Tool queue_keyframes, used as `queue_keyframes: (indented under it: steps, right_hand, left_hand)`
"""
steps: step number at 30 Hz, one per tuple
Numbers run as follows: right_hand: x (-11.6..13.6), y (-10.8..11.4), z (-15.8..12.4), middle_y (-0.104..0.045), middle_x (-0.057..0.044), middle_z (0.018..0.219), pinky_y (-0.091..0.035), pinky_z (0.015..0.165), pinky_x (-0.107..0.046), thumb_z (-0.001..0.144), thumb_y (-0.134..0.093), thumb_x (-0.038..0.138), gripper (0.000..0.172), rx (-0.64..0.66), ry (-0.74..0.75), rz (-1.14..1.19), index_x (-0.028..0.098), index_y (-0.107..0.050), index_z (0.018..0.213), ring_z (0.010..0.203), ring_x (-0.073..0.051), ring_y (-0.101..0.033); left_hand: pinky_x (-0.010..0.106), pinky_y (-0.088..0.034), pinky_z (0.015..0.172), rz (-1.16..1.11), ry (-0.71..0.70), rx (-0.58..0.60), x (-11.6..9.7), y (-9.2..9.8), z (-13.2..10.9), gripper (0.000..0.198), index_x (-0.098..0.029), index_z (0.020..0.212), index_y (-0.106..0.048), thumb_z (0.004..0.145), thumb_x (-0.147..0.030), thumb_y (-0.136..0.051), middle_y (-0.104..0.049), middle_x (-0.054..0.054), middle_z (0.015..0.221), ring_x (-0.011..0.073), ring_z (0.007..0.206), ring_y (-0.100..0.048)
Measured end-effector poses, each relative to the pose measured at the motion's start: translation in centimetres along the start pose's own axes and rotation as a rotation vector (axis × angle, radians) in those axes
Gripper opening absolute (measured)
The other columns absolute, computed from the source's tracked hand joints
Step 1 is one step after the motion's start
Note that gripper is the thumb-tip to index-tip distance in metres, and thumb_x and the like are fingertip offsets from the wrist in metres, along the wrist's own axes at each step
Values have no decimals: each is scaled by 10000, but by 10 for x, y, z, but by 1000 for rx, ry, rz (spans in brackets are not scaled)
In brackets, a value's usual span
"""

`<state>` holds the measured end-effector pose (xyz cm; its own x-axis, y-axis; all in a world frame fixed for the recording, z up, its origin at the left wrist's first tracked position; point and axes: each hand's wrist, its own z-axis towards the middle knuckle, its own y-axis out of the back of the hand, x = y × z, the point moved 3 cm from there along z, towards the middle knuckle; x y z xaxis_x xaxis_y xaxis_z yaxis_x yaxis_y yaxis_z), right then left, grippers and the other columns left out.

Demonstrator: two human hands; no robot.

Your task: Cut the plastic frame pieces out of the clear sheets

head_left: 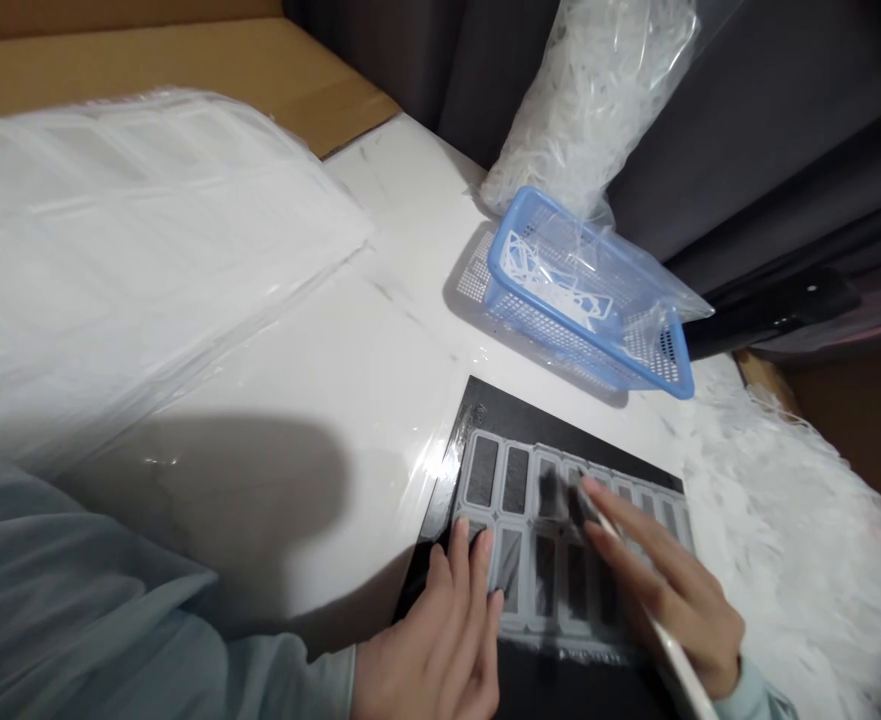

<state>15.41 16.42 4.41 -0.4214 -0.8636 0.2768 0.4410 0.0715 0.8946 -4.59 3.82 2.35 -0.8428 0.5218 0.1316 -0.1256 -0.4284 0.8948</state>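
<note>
A translucent white sheet of rectangular frames [552,540] lies on a black mat [500,410] at the lower middle of the table. My left hand [440,640] rests flat on the sheet's near left corner, fingers stretched out and pressing it down. My right hand [672,590] is closed around a thin white stick-like tool [665,640], with the tool's tip touching a frame in the upper row of the sheet.
A blue mesh basket [522,290] holding white plastic scraps and a clear bag stands behind the mat. A large bag of white scraps [597,90] leans at the back. Stacked wrapped white sheets [110,250] fill the left. Loose white scraps [785,520] pile up on the right.
</note>
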Motion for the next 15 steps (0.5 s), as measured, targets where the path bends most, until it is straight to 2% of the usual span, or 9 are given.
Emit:
queue_keyframes:
  steps: [3, 6, 9, 12, 15]
  right_hand:
    - [-9, 6, -2, -641, -61, 1312, -593, 943, -321, 960, -553, 108, 366, -89, -66, -6, 257, -623, 1287, 1134, -226, -667]
    - [-15, 9, -3, -682, -84, 1243, -601, 929, -387, 944, -551, 72, 322, -167, -176, 208, 212, -647, 1219, 1118, -259, -674]
    - [-15, 5, 0, -731, -72, 1135, -623, 876, -347, 937, -588, 91, 292, -61, -217, 419, 219, -671, 1186, 1039, -251, -711]
    - [-15, 2, 5, -759, -48, 1045, -635, 823, -288, 906, -654, 104, 257, 49, -223, 496, 247, -718, 1110, 962, -232, -736]
    - [-15, 0, 7, -758, -45, 1042, -629, 840, -290, 908, -653, 104, 250, 74, -245, 523, 251, -723, 1098, 969, -226, -734]
  left_hand:
    - [483, -385, 942, 0, -28, 23, 0, 0, 0, 433, -158, 1075, -674, 816, -502, -717, -692, 137, 1211, 345, 1148, -610]
    - [485, -386, 930, 4, -40, 24, 1, -1, 0, 414, -155, 1074, -676, 831, -489, -702, -694, 144, 1205, 348, 1137, -614]
    - [493, -389, 930, -1, -57, 24, 2, -1, 0, 402, -156, 1089, -673, 840, -470, -693, -690, 148, 1210, 351, 1146, -611]
    - [488, -396, 925, -21, -78, 28, 2, -2, -1, 411, -151, 1092, -674, 839, -475, -694, -688, 156, 1212, 352, 1150, -610]
    - [479, -398, 933, -33, -53, 15, 2, -3, -1, 429, -145, 1083, -678, 819, -481, -716, -685, 166, 1214, 351, 1151, -609]
